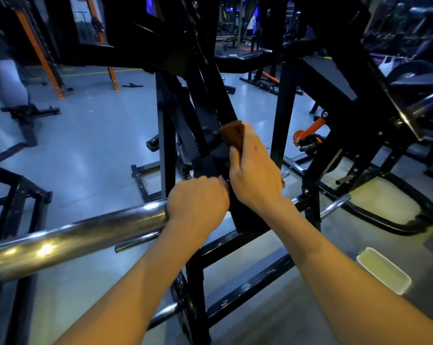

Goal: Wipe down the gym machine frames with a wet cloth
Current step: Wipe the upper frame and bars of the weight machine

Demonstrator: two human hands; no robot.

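The right hand grips the brown cloth, pressing it on the black frame bar; the left hand curls round the chrome bar. The cloth could likely slip off the slanted bar if pressure eases

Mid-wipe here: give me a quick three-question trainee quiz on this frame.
1. True or false: the right hand presses a brown cloth on the black frame.
2. What does the left hand grip?
A. chrome bar
B. tray
C. orange post
3. Fill in: the pale tray lies on the ____.

Key:
1. true
2. A, the chrome bar
3. floor
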